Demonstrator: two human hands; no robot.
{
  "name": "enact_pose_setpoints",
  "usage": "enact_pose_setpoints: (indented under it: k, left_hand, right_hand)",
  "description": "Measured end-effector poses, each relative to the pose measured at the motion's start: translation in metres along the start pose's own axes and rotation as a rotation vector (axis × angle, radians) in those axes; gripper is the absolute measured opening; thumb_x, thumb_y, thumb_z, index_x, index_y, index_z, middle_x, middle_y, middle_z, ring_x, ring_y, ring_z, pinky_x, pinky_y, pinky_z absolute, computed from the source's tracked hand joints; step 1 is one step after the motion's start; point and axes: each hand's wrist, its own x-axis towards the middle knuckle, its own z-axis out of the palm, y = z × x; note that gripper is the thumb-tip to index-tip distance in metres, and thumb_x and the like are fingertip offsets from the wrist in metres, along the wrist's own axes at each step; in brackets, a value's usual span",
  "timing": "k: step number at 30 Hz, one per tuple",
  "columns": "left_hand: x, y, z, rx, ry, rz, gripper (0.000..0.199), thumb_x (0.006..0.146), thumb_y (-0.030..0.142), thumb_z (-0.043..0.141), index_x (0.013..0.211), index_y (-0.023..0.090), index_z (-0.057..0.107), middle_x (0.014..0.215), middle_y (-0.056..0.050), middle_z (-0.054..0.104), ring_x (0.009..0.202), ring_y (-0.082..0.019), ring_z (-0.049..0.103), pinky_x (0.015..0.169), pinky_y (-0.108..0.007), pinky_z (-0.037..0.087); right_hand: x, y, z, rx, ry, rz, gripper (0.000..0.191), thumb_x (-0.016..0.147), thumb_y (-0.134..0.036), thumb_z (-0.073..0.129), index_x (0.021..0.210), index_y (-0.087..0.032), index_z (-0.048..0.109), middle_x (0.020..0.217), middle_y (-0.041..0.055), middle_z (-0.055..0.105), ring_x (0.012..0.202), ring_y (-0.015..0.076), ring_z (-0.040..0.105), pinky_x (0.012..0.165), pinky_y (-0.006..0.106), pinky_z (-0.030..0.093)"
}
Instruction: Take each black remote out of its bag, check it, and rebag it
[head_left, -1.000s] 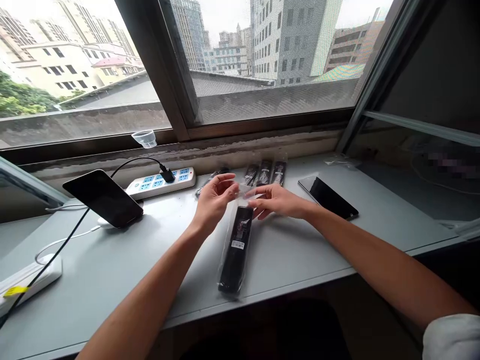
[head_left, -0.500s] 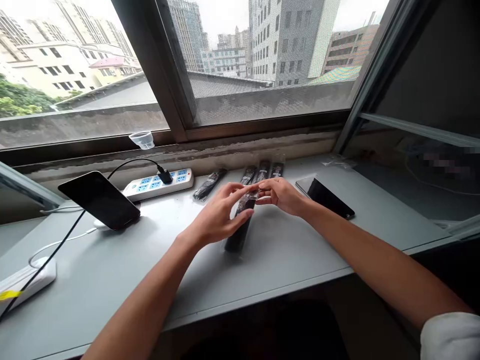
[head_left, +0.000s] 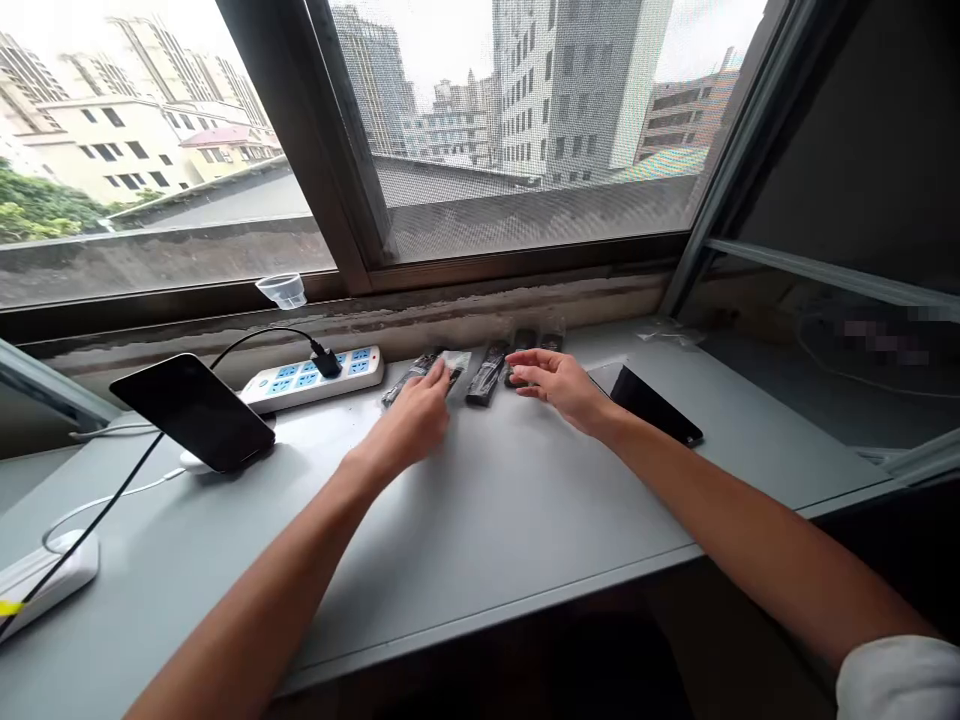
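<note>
Stretched across a tabletop (head_left: 465,540) below a window (head_left: 322,160): left grip (head_left: 421,412) low at the far side, at clear wrap (head_left: 459,362) just right of the left packet (head_left: 405,384). Blurred there; cannot tell whether pinching the wrap or only resting on it, nor whether part of the left packet or of another. To the right, right grip (head_left: 556,386) raised over the far side, fingers loosely curved, apparently holding nothing, partly hiding the third packet (head_left: 525,338) and right packet (head_left: 552,341).

Lying in a loose row at the far side, between power strip (head_left: 307,380) on the left and tablet (head_left: 652,405) on the right: all these dark packets, the second packet (head_left: 486,378) included.

For tidy handling, best, it seems, to keep the left grip low, pinch the firm dark body rather than the slippery-looking wrap, and lift or lower straight, without dragging neighbours. Worth steadying the second packet with the right grip, if nudged.

Aslant, left packet, long axis running from near left to far right. Steeper, second packet, nearly straight near to far, far end leaning slightly right. Apparently near to far also, third packet and right packet, though partly covered. Mostly hidden, any axis under the left grip.
</note>
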Motion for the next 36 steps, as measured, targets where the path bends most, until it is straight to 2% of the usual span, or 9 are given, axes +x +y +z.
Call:
enact_pose_setpoints:
  k: [5, 12, 17, 21, 23, 26, 29, 32, 36]
  left_hand:
    - [0.033, -0.009, 0.017, 0.063, -0.070, 0.008, 0.070, 0.088, 0.009, 0.045, 0.158, 0.011, 0.045, 0.164, -0.022, 0.041, 0.148, -0.039, 0.046, 0.120, -0.052, 0.040]
    - [0.064, 0.006, 0.031, 0.079, 0.004, 0.001, 0.065, 0.095, 0.010, 0.040, 0.160, 0.010, 0.041, 0.163, -0.020, 0.045, 0.156, -0.035, 0.034, 0.127, -0.050, 0.030]
    - [0.036, -0.004, 0.009, 0.172, 0.172, -0.187, 0.059, 0.102, 0.036, 0.046, 0.155, 0.010, 0.048, 0.158, -0.024, 0.046, 0.147, -0.042, 0.041, 0.118, -0.053, 0.040]
    - [0.007, -0.026, -0.019, 0.151, 0.005, -0.426, 0.073, 0.098, 0.055, 0.047, 0.153, 0.007, 0.049, 0.148, -0.029, 0.053, 0.135, -0.047, 0.051, 0.108, -0.055, 0.046]
    - [-0.006, -0.035, -0.029, 0.107, -0.028, -0.481, 0.071, 0.100, 0.055, 0.042, 0.153, 0.009, 0.049, 0.148, -0.027, 0.053, 0.134, -0.045, 0.053, 0.106, -0.052, 0.047]
    - [-0.025, -0.038, -0.040, 0.190, 0.081, -0.495, 0.058, 0.100, 0.046, 0.039, 0.142, 0.013, 0.059, 0.140, -0.025, 0.061, 0.127, -0.043, 0.059, 0.106, -0.054, 0.047]
    - [-0.044, -0.035, -0.048, 0.263, 0.101, -0.457, 0.043, 0.101, 0.041, 0.038, 0.113, 0.016, 0.071, 0.107, -0.019, 0.075, 0.105, -0.039, 0.070, 0.115, -0.067, 0.032]
    - [-0.060, -0.040, -0.055, 0.296, 0.038, -0.500, 0.044, 0.102, 0.043, 0.035, 0.093, 0.018, 0.070, 0.083, -0.016, 0.075, 0.092, -0.039, 0.072, 0.119, -0.076, 0.016]
    - [-0.072, -0.060, -0.062, 0.323, 0.053, -0.625, 0.046, 0.101, 0.044, 0.033, 0.091, 0.018, 0.069, 0.089, -0.020, 0.075, 0.101, -0.043, 0.071, 0.118, -0.077, 0.019]
  right_hand:
    - [0.001, 0.006, 0.000, -0.117, -0.037, -0.035, 0.020, 0.086, -0.030, 0.077, 0.104, -0.024, 0.079, 0.116, 0.0069, 0.074, 0.107, 0.0226, 0.068, 0.085, 0.036, 0.062]
    - [0.000, 0.005, 0.001, -0.166, -0.053, -0.057, 0.016, 0.087, -0.030, 0.075, 0.100, -0.022, 0.078, 0.112, 0.0075, 0.075, 0.103, 0.0233, 0.071, 0.077, 0.033, 0.061]
    - [0.000, 0.005, 0.001, -0.188, -0.056, -0.069, 0.016, 0.086, -0.031, 0.076, 0.100, -0.023, 0.078, 0.108, 0.0074, 0.076, 0.101, 0.0228, 0.070, 0.077, 0.033, 0.061]
    - [-0.002, 0.006, 0.001, -0.227, -0.086, -0.072, 0.017, 0.088, -0.032, 0.074, 0.102, -0.022, 0.078, 0.105, 0.0072, 0.075, 0.099, 0.0217, 0.068, 0.078, 0.033, 0.060]
    - [-0.002, 0.007, 0.001, -0.235, -0.103, -0.069, 0.018, 0.090, -0.033, 0.072, 0.104, -0.022, 0.078, 0.107, 0.0071, 0.074, 0.099, 0.0213, 0.069, 0.079, 0.033, 0.059]
    - [-0.003, 0.008, 0.001, -0.237, -0.110, -0.078, 0.019, 0.092, -0.034, 0.070, 0.105, -0.022, 0.077, 0.110, 0.0070, 0.074, 0.100, 0.0214, 0.070, 0.079, 0.033, 0.059]
    - [-0.002, 0.010, 0.000, -0.243, -0.119, -0.093, 0.020, 0.092, -0.036, 0.070, 0.105, -0.022, 0.077, 0.111, 0.0068, 0.074, 0.098, 0.0214, 0.070, 0.079, 0.033, 0.058]
    - [-0.003, 0.011, 0.001, -0.259, -0.130, -0.095, 0.021, 0.091, -0.037, 0.071, 0.104, -0.022, 0.077, 0.106, 0.0066, 0.075, 0.096, 0.0213, 0.070, 0.080, 0.034, 0.058]
    - [-0.007, 0.010, 0.004, -0.283, -0.161, -0.087, 0.020, 0.092, -0.038, 0.071, 0.103, -0.022, 0.076, 0.105, 0.0063, 0.076, 0.094, 0.0210, 0.070, 0.081, 0.035, 0.056]
